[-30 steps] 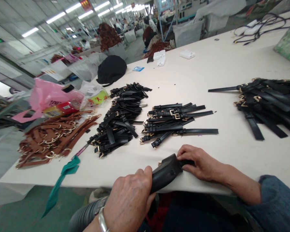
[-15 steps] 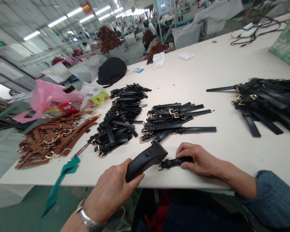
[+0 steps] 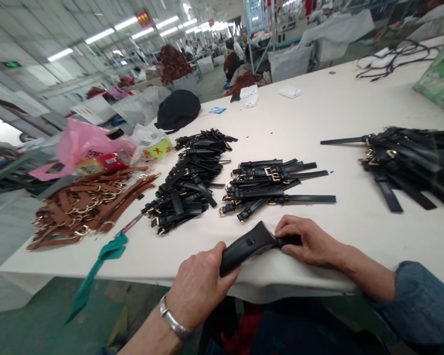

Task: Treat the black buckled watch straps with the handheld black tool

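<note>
My left hand [image 3: 203, 281] grips a black hair-clipper-shaped tool [image 3: 244, 249], its flared head pointing right. That head lies over a black buckle strap [image 3: 289, 240], hiding the strap's buckle end. Closed on the strap's other part is my right hand [image 3: 307, 241], thumb and fingers pinching it close to the tabletop. Whether the head touches the strap I cannot tell. Just beyond the hands lies a small group of black buckle straps [image 3: 270, 182] with gold-coloured buckles.
A dense pile of black straps [image 3: 192, 172] lies left of centre, another pile [image 3: 403, 162] at right. Brown straps with rings [image 3: 85, 207], a pink bag [image 3: 85, 145] and a teal cloth strip [image 3: 99, 266] are at left. A black cap [image 3: 179, 109] sits at the table's far edge.
My left hand has moved the clipper-shaped tool rightward, so its head now covers the strap's buckle end. My right hand keeps its pinch on the strap. The view has shifted slightly.
</note>
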The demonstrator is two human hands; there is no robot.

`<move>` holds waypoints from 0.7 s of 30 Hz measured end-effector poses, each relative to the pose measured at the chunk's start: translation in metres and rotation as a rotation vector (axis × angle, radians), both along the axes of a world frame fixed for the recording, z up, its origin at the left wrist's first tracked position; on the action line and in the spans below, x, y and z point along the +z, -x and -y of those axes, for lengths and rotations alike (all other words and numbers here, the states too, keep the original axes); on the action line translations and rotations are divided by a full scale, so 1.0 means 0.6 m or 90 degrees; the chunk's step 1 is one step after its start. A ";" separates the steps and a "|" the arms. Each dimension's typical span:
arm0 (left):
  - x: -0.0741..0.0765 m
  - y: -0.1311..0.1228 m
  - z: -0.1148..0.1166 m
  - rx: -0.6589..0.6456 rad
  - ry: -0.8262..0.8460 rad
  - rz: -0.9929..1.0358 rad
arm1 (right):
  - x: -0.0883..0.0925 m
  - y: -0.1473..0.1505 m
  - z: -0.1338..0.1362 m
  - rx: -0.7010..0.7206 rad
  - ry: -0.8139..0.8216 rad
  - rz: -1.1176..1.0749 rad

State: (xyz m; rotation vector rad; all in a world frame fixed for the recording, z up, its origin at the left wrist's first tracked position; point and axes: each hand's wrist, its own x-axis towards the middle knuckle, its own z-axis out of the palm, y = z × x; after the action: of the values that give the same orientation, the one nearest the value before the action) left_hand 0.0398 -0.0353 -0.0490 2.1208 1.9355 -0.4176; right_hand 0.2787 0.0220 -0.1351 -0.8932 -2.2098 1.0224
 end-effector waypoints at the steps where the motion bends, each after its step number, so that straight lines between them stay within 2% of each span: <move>1: -0.005 0.011 0.000 0.026 -0.011 0.019 | 0.001 0.001 0.001 0.003 -0.003 0.005; 3: -0.007 0.032 0.002 0.077 -0.023 0.044 | 0.003 0.003 0.005 0.005 -0.011 0.015; 6: 0.005 0.054 0.017 0.113 -0.010 0.055 | 0.005 0.006 0.009 0.003 -0.025 0.025; 11: 0.022 0.048 0.042 0.054 0.043 0.056 | 0.005 0.007 0.010 0.003 -0.029 0.028; 17: -0.002 0.009 0.015 0.024 0.002 0.065 | 0.005 0.007 0.010 0.000 -0.029 0.027; 21: -0.013 0.013 -0.006 0.023 -0.039 0.019 | 0.010 0.009 0.014 -0.006 -0.031 0.045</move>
State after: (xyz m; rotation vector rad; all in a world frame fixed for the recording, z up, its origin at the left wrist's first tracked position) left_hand 0.0322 -0.0318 -0.0566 2.1136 1.9907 -0.3226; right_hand 0.2732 0.0136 -0.1291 -0.9311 -2.2768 0.9420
